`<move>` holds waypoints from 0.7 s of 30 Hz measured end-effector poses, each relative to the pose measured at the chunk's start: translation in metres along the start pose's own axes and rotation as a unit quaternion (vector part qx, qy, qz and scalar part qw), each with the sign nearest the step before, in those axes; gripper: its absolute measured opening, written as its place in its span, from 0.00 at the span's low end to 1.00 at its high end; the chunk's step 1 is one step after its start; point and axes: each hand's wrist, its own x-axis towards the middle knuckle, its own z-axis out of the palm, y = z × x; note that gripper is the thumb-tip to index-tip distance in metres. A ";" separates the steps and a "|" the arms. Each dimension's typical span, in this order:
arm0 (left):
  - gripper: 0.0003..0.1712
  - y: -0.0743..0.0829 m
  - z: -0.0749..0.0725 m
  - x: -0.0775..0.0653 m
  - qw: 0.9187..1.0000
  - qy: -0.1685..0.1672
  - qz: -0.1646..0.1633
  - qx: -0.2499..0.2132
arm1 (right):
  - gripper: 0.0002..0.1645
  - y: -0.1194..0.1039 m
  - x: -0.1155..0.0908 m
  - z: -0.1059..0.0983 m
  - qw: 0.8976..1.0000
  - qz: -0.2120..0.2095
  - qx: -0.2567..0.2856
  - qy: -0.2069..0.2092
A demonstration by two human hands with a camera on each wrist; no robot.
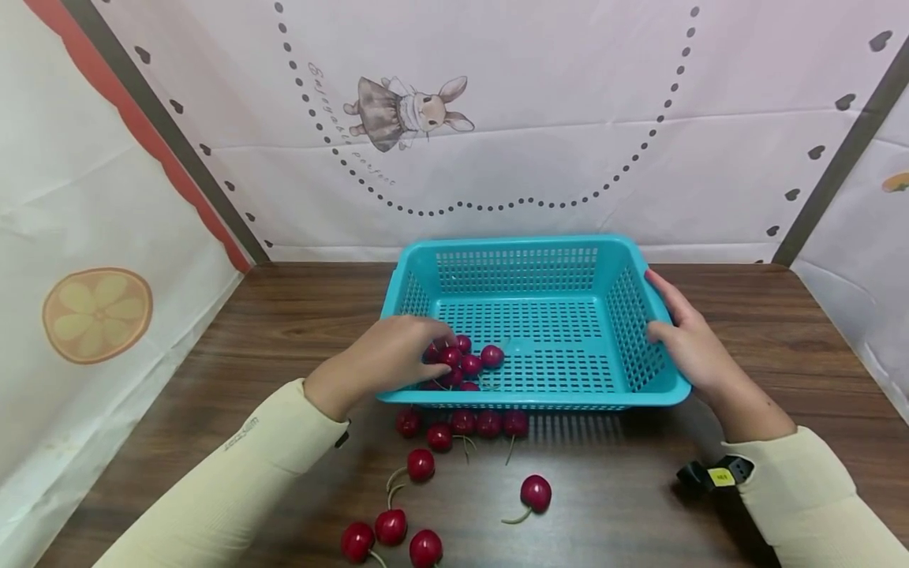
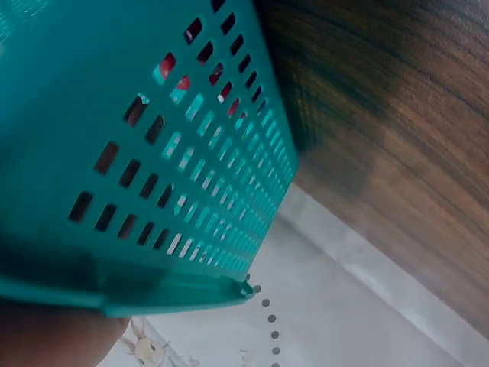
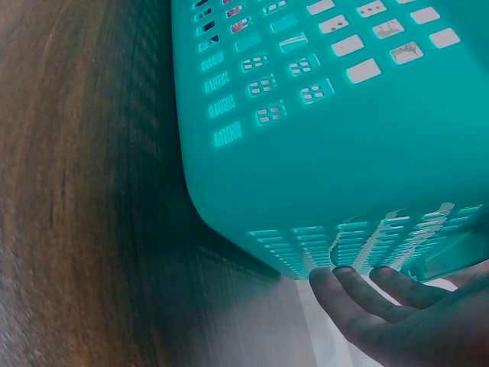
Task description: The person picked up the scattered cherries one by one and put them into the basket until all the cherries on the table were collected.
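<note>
A turquoise plastic basket [image 1: 511, 400] stands on the wooden table, with several dark red cherries [image 1: 471, 364] heaped in its left front corner. My left hand [image 1: 398, 355] reaches over the left rim into the heap. Its fingers and thumb curl about a cherry [image 1: 431, 353] there; the palm side is hidden. At the right end, my right hand [image 1: 692, 347] grips the basket's rim, the thumb inside and the fingers outside. In the right wrist view these fingers [image 3: 367, 298] lie against the outer wall. The left wrist view shows mostly the basket's perforated side [image 2: 191, 145].
Several cherries lie along the basket's front edge, among them one [image 1: 516, 423] with a stem. More stemmed cherries [image 1: 390, 527] lie nearer me at left, and a single cherry [image 1: 536, 493] nearer the middle. A printed cloth [image 1: 540, 102] hangs behind the table [image 1: 298, 308].
</note>
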 end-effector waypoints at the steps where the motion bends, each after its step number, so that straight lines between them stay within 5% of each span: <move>1: 0.21 0.000 0.001 0.001 1.000 -0.002 -0.001 0.000 | 0.45 0.000 0.000 0.000 1.000 0.000 0.000 0.000; 21: 0.23 0.001 0.008 0.005 1.000 0.007 0.005 0.020 | 0.44 0.001 0.000 0.000 1.000 0.001 0.001 0.001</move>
